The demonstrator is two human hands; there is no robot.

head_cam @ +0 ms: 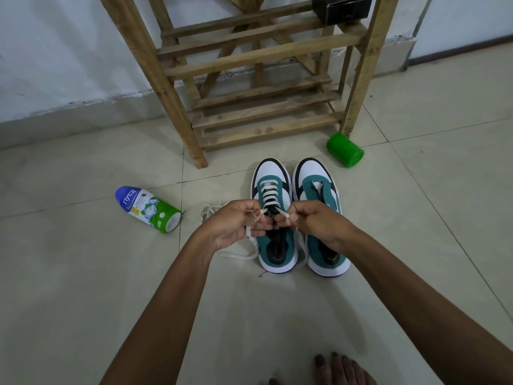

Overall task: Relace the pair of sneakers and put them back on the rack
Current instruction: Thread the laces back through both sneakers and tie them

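Two teal, white and black sneakers stand side by side on the tiled floor, toes toward the rack. The left sneaker carries a white lace threaded through most of its eyelets. My left hand pinches one end of that lace, and my right hand pinches the other end, both just above the shoe's tongue. The right sneaker has bare eyelets. A second loose white lace lies on the floor behind my left hand. The wooden rack stands right behind the shoes.
A blue, white and green powder bottle lies on its side at the left. A green cup lies tipped over by the rack's right leg. A dark box sits on an upper shelf. My bare foot shows at the bottom.
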